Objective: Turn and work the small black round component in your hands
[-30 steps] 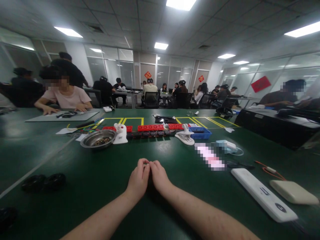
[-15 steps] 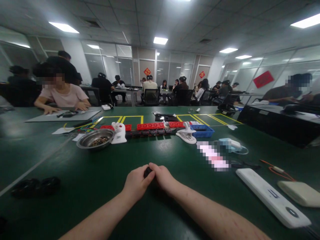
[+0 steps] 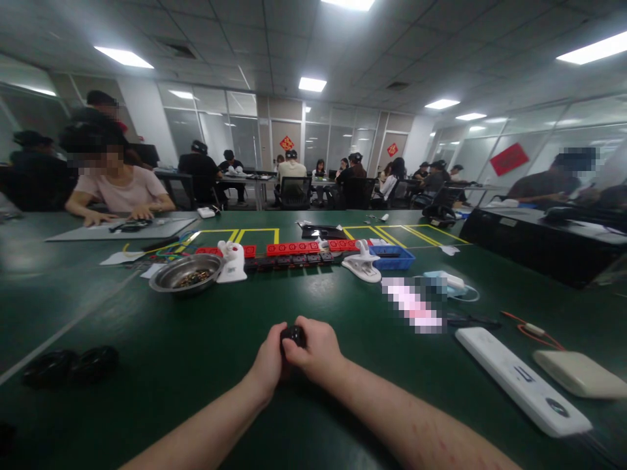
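Both hands meet over the green table (image 3: 206, 346), closed around one small black object (image 3: 293, 335) with a rounded, shiny top. Its kind I cannot make out. My left hand (image 3: 268, 359) wraps its left side. From the right, my right hand (image 3: 321, 346) grips it with the thumb lying across its near face. Fingers cover most of its lower part. Beyond the hands, a row of red plastic pieces (image 3: 292, 248) stands behind a row of black pieces (image 3: 304, 259).
A metal bowl (image 3: 186, 273) holds small brassy parts. White clip stands (image 3: 363, 262) and a blue tray (image 3: 392, 257) stand ahead. At right lie a white power strip (image 3: 522, 382) and a cream power bank (image 3: 580, 373); at left, black coiled items (image 3: 71, 365). A co-worker (image 3: 120, 176) sits far left.
The black object shows more of its top between my hands now. My right hand has shifted its grip, its thumb now across the object, and my left thumb has drawn back.
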`<state>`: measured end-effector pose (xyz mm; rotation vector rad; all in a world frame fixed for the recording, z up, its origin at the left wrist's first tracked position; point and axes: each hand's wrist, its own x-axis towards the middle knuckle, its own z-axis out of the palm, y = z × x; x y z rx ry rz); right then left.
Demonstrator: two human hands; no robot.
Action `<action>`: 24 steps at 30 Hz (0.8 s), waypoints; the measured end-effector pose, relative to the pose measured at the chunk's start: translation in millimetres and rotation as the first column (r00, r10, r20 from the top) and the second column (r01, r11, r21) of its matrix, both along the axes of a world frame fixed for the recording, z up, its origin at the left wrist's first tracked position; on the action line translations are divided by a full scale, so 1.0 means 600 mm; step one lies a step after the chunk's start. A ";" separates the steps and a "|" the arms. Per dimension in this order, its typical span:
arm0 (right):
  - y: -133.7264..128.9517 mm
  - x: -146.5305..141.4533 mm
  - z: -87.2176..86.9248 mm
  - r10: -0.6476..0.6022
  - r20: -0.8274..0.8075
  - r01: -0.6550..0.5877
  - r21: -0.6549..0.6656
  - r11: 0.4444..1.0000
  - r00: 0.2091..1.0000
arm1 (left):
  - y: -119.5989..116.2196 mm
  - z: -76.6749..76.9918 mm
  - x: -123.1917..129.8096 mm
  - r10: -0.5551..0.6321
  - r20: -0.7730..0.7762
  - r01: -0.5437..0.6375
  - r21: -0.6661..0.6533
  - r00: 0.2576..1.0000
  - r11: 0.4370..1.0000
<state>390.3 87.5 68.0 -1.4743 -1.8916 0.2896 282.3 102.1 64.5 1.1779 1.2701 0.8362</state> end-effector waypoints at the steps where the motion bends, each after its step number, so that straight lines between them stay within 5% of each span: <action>1: 0.001 0.007 0.006 0.034 0.087 -0.036 0.019 0.999 0.996 | 0.002 0.003 0.000 -0.081 0.068 0.092 -0.178 0.994 0.980; 3: 0.005 0.020 0.013 0.100 0.178 -0.103 0.009 0.995 0.979 | 0.008 0.006 -0.003 -0.166 0.174 0.224 -0.403 0.971 0.887; 4: 0.007 0.025 0.013 0.110 0.167 -0.109 -0.018 0.994 0.980 | 0.012 0.005 -0.006 -0.167 0.169 0.223 -0.404 0.971 0.887; 7: 0.018 0.030 -0.003 0.061 -0.101 -0.078 -0.170 0.982 0.993 | 0.025 -0.004 -0.017 -0.130 -0.072 0.131 0.012 0.989 0.991; 9: 0.029 0.026 -0.020 0.013 -0.354 -0.131 -0.313 0.941 0.935 | 0.032 -0.009 -0.025 -0.093 -0.344 0.221 0.355 0.934 0.908; 12: 0.040 0.018 -0.041 -0.052 -0.574 -0.253 -0.437 0.863 0.817 | 0.035 -0.012 -0.033 -0.008 -0.604 0.387 0.501 0.797 0.774; 16: 0.037 0.014 -0.043 0.025 -0.561 -0.207 -0.263 0.942 0.827 | 0.032 -0.012 -0.033 0.012 -0.659 0.406 0.478 0.752 0.779; 21: 0.013 0.014 -0.021 0.213 -0.265 -0.220 0.006 0.976 0.940 | 0.036 -0.020 -0.032 -0.076 -0.406 0.239 0.369 0.911 0.898; 24: 0.002 0.011 -0.014 0.296 -0.104 -0.288 0.090 0.953 0.949 | 0.043 -0.026 -0.033 -0.090 -0.272 0.190 0.368 0.958 0.910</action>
